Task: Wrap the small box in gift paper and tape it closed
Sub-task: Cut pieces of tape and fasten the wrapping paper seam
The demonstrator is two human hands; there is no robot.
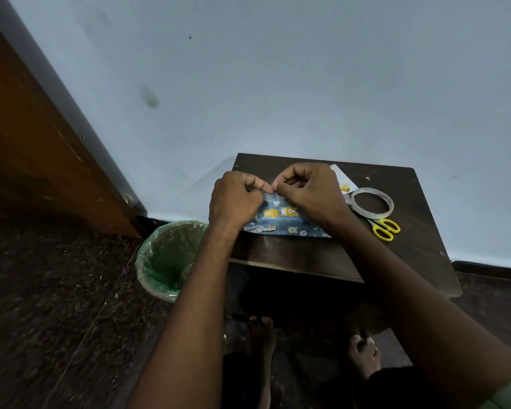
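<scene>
The gift paper, blue with cartoon animals, lies on the dark desk, the small box apparently hidden inside it, and both hands, left hand and right hand, have fingers curled, pinching what looks like its top edge where they meet. If either pinch slips, that fold could spring open. The tape roll and yellow scissors sit beside the right hand, so reaching for tape leaves one hand holding the seam alone.

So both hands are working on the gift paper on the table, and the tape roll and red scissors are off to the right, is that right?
Not quite: the scissors have yellow handles, not red. The head view shows them lying right of the gift paper on the table, beside the tape roll. The left hand and right hand do meet over the paper, fingertips pinched together.
</scene>
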